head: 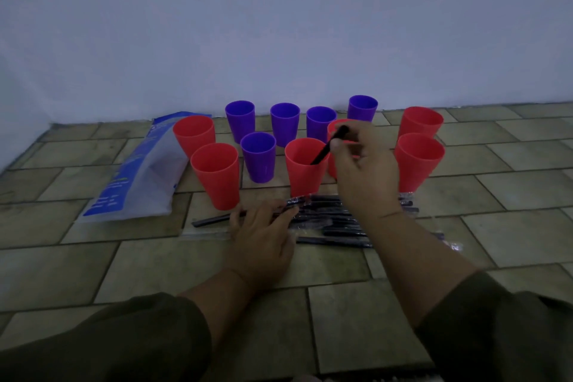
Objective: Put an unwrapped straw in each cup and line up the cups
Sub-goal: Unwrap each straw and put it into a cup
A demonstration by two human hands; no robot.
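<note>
In the head view, the right hand [366, 170] pinches a black straw [329, 146] near its upper end between thumb and curled fingers. The straw leans, with its lower end dipping inside the mouth of a red cup [305, 166] in the front row of the cluster. The left hand [263, 232] lies with fingers stretched out on the pile of wrapped straws [344, 220], which sits on the tiled floor [93, 257] just in front of the cups. It presses on the pile rather than gripping anything I can make out.

The other red cups [215, 175] and the purple cups [258, 155] stand loosely grouped, not in a row, between the pile and the floor's far edge at the wall [279, 25]. None of them shows a straw. A plastic bag [139, 174] lies toward the floor's far left corner.

The straw looks very light and fairly stiff, so a two-finger pinch high up should do. The cups look like light plastic and are likely to tip or slide if knocked. Each is best taken round its middle. The clear wrappers look slippery.
</note>
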